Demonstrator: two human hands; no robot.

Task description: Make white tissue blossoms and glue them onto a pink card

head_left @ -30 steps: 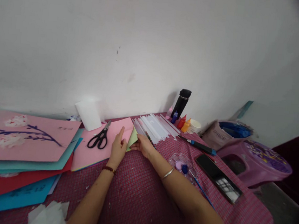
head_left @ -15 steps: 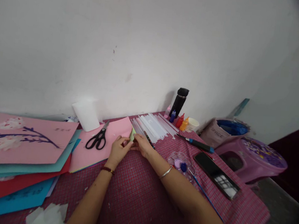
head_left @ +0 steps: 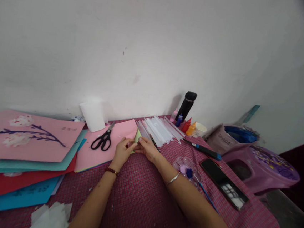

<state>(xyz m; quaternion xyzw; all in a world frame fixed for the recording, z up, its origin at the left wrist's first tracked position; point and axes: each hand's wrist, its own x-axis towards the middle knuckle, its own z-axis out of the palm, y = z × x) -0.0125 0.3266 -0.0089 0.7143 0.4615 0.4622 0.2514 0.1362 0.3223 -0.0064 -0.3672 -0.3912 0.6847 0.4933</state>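
A stack of coloured paper lies on the cloth, a pink sheet (head_left: 90, 156) on top and a light green sheet (head_left: 137, 135) showing at its right end. My left hand (head_left: 123, 152) pinches at the near right corner of the stack, thumb and fingertips together. Opposite it, my right hand (head_left: 147, 148) has its fingers closed on the same corner, the fingertips of both hands almost touching. Which sheets each hand grips is partly hidden by the fingers. Black-handled scissors (head_left: 103, 140) rest on the pink sheet, left of my left hand.
Painted sheets (head_left: 43, 153) are piled at left, white tissues (head_left: 50, 217) in front. Clear glue sticks (head_left: 160, 129), a black bottle (head_left: 186, 106), paint bottles (head_left: 186, 125) and a cutter (head_left: 203, 150) lie beyond my right hand. A palette (head_left: 186, 170) and phone (head_left: 223, 183) sit nearer; a purple stool (head_left: 259, 171) stands beside.
My left hand has gone from lying flat on the pink sheet to pinching at its corner. My right hand stays there, its fingers now nearer my left. The view shifted slightly.
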